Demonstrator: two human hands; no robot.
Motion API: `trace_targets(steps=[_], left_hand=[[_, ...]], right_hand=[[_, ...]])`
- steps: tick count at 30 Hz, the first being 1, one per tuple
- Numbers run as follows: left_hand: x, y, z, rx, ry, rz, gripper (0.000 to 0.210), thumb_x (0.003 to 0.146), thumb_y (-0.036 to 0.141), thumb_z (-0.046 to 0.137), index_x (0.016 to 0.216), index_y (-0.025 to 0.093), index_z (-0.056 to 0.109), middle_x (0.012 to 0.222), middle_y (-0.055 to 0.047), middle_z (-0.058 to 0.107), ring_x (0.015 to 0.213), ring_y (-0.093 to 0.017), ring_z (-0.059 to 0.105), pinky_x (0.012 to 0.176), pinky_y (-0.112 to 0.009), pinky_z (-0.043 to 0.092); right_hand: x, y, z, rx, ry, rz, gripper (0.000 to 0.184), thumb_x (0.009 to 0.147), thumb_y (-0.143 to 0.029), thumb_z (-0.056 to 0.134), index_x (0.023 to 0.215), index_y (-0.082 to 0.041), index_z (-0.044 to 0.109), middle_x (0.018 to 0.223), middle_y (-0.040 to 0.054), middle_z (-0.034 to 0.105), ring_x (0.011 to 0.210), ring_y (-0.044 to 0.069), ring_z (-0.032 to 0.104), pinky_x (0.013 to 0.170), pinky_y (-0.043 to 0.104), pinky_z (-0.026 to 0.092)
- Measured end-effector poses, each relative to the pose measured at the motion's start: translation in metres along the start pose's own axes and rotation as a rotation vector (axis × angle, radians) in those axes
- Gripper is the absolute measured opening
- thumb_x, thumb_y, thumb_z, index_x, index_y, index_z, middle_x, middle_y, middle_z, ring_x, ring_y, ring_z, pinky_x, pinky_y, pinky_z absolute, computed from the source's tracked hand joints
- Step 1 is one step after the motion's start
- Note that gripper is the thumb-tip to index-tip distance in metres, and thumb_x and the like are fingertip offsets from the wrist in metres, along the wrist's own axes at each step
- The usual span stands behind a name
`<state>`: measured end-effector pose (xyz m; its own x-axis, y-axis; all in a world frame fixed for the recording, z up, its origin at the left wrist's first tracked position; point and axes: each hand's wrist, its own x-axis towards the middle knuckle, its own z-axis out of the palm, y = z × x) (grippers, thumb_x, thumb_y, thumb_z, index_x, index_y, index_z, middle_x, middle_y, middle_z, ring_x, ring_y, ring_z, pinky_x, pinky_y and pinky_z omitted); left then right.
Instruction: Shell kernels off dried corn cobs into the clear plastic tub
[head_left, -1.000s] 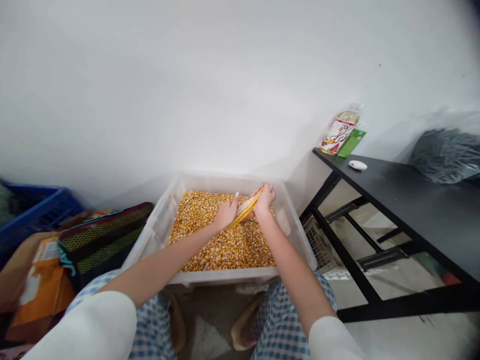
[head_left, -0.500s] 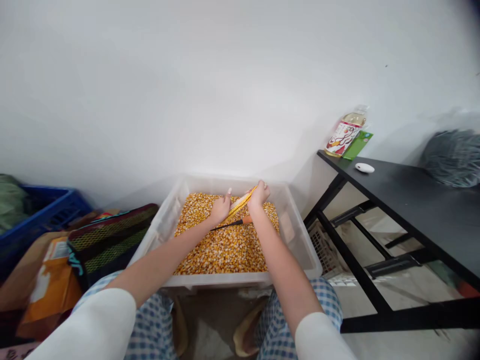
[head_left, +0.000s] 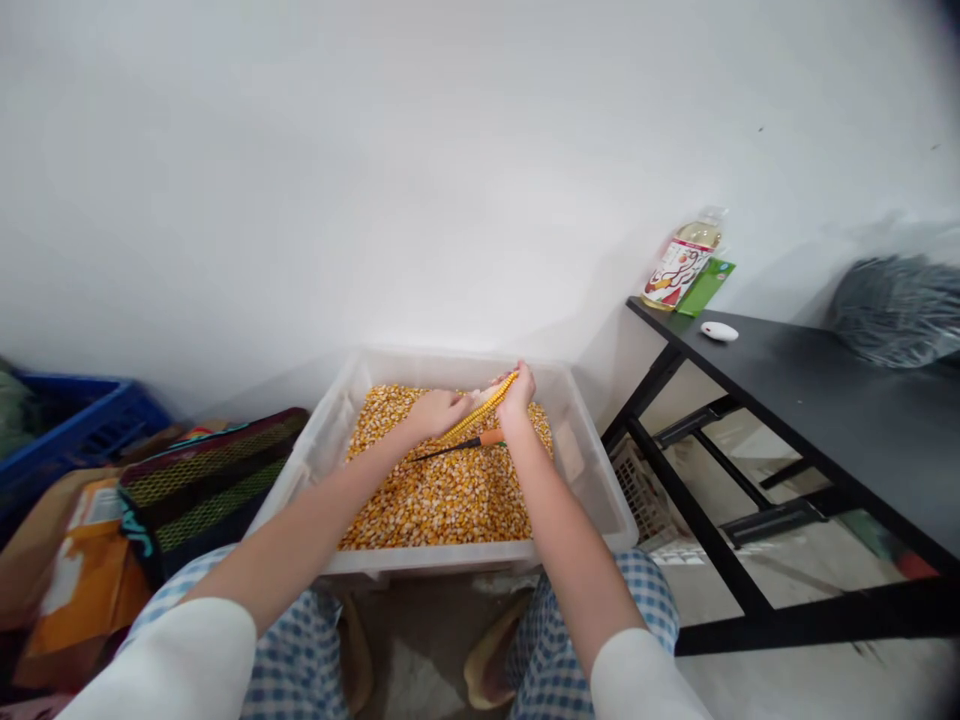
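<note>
A partly stripped corn cob (head_left: 480, 408) slants over the loose kernels, yellow rows on its near side and a pale bare strip on its far side. My right hand (head_left: 516, 392) is closed round its upper end. My left hand (head_left: 439, 412) lies against the lower part with its fingers bent over the bare strip; the fingertips are partly hidden. Below the cob, a thin dark-shafted tool with an orange handle (head_left: 491, 437) rests on the corn kernels (head_left: 442, 505), its handle end close to my right wrist. The kernels fill a translucent plastic bin (head_left: 604, 490).
On the right stands a black table (head_left: 795, 385) bearing a bottle (head_left: 682, 265), a green packet (head_left: 705, 288), a white oval object (head_left: 719, 331) and a dark bundle in plastic (head_left: 896, 310). Leftward are a mesh bag (head_left: 214, 475), an orange package (head_left: 94, 570) and a blue crate (head_left: 82, 420).
My left hand has shifted slightly left along the cob, its raised thumb now lowered. My right hand keeps its hold on the upper end. The whole view has moved a little.
</note>
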<state>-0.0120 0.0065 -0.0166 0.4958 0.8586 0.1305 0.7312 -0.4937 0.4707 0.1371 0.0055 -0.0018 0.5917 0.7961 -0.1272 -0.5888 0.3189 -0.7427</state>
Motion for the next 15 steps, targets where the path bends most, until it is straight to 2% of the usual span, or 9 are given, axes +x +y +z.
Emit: trace_targets(steps=[3, 8, 12, 15], left_hand=[[-0.008, 0.015, 0.008, 0.044, 0.038, 0.018, 0.075, 0.089, 0.062, 0.01, 0.087, 0.017, 0.069, 0.087, -0.012, 0.069, 0.081, -0.024, 0.064, 0.065, -0.027, 0.041], [-0.013, 0.026, 0.025, 0.225, 0.132, -0.064, 0.074, 0.09, 0.06, 0.007, 0.09, 0.013, 0.065, 0.08, -0.014, 0.067, 0.076, -0.026, 0.064, 0.066, -0.031, 0.042], [-0.014, 0.029, 0.032, 0.089, 0.113, -0.058, 0.072, 0.092, 0.056, 0.004, 0.092, 0.016, 0.064, 0.083, -0.012, 0.068, 0.08, -0.023, 0.064, 0.067, -0.028, 0.042], [-0.015, 0.031, 0.034, -0.072, 0.106, -0.067, 0.073, 0.091, 0.058, 0.005, 0.083, 0.016, 0.065, 0.077, -0.01, 0.066, 0.075, -0.021, 0.062, 0.065, -0.027, 0.04]], right_hand=[[0.001, 0.0, -0.001, -0.009, 0.054, 0.035, 0.022, 0.081, -0.035, 0.041, 0.066, -0.021, 0.034, 0.046, -0.0087, 0.04, 0.039, 0.008, 0.046, 0.049, 0.022, 0.049], [0.003, 0.003, -0.003, -0.074, 0.122, -0.004, 0.026, 0.082, -0.043, 0.041, 0.067, -0.022, 0.036, 0.043, -0.0083, 0.04, 0.035, 0.011, 0.044, 0.041, 0.025, 0.045], [0.001, 0.001, -0.002, -0.201, 0.027, -0.104, 0.042, 0.082, -0.062, 0.035, 0.067, -0.022, 0.039, 0.042, -0.0067, 0.042, 0.035, 0.013, 0.046, 0.038, 0.027, 0.043], [-0.001, -0.003, 0.0, -0.307, -0.047, -0.165, 0.048, 0.083, -0.066, 0.027, 0.069, -0.022, 0.041, 0.044, -0.0058, 0.043, 0.037, 0.013, 0.046, 0.04, 0.025, 0.042]])
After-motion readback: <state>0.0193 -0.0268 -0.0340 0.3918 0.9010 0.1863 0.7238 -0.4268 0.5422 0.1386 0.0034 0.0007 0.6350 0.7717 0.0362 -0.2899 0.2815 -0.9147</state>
